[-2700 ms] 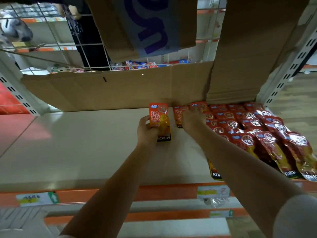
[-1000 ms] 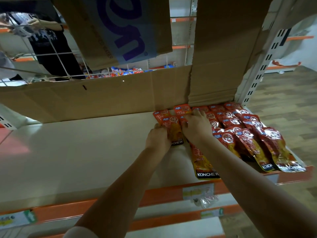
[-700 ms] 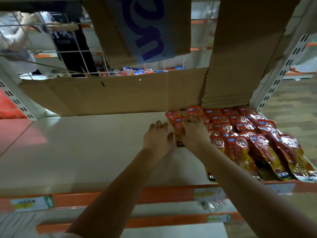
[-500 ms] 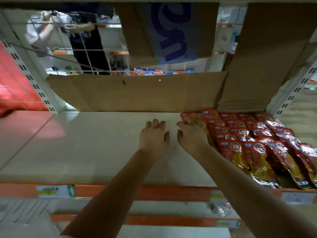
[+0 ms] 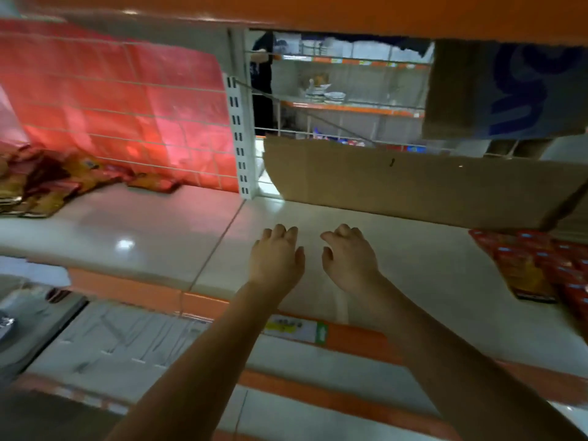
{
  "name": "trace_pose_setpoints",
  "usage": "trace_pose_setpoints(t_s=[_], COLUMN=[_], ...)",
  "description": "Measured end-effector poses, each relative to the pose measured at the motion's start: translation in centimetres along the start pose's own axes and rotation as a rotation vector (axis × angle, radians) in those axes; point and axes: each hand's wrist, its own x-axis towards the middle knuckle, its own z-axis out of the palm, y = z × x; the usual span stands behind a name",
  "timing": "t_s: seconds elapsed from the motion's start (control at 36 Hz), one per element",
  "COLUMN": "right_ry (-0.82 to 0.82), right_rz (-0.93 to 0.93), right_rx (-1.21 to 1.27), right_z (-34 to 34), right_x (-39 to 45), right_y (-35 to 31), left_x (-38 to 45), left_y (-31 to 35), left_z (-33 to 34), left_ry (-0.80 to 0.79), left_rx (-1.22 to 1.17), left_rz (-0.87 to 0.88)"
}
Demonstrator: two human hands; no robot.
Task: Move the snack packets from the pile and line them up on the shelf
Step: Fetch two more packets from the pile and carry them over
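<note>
The left hand (image 5: 276, 259) hovers palm-down over the pale glossy shelf (image 5: 413, 265), its fingers loosely bent and holding nothing. Just beside it, apart by a narrow gap, the right hand (image 5: 348, 259) hangs the same way, fingers relaxed and a little curled, with nothing in its grasp. Both bare forearms reach in from the lower edge of the view, crossing the shelf's orange front rail (image 5: 353, 337), which carries a yellow-and-green price label (image 5: 294, 327).

The lined-up red and orange foil snack packets (image 5: 537, 265) lie in overlapping rows at the right end of the shelf, well apart from both hands; the frontmost one shows a dark band along its bottom edge. The loose pile of red and gold snack packets (image 5: 44, 183) sits at the far left on the neighbouring shelf section, heaped against a red sheet behind a white wire grid (image 5: 127, 103).

A flat brown cardboard sheet (image 5: 413, 183) stands along the back of the shelf. A white slotted upright post (image 5: 238, 135) divides the two sections. Above right hangs a cardboard box flap with blue print (image 5: 509, 90). The picture is motion-blurred, so packet lettering is unreadable.
</note>
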Motion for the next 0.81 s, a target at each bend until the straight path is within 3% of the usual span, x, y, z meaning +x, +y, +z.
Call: trace_pose_setpoints(t_s=[0.36,0.81], right_ry=[0.032,-0.056], right_rz=[-0.202,-0.306], right_rx=[0.060,0.145], right_z=[4.7,11.9], right_x=[5.0,14.1], right_y=[-20.4,-35.5], left_x=[-3.7,-1.9], left_y=[-20.0,-38.1], left_z=[-6.6,-8.4], left_ry=[0.108,0.238], left_rx=[-0.004,-0.074], left_rz=[-0.211,-0.333])
